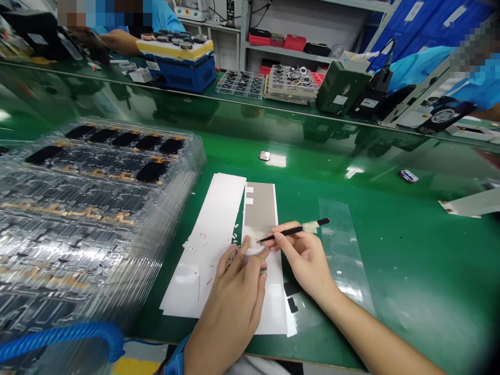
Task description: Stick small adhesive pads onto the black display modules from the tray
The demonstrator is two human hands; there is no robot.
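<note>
My left hand (234, 297) lies over the lower part of a sheet with a grey-brown upper area (261, 208), fingers spread and fingertips pressing on it. A small metallic-looking thing shows beside its fingers, too covered to name. In my right hand (307, 255) are slim black tweezers (287, 233), pinched between thumb and fingers, with pale tape wrapped near the rear end. Their tip touches the sheet close to my left index fingertip. To the left, a white paper sheet (214, 234) carries small red and white scraps.
Stacked clear trays (156, 208) holding black screen parts fill the left side. A transparent film (346, 250) lies right of my hands. Farther off are a small square part (264, 155) and a blue box (183, 73). A blue coiled hose (66, 336) crosses the lower left. Co-workers sit opposite.
</note>
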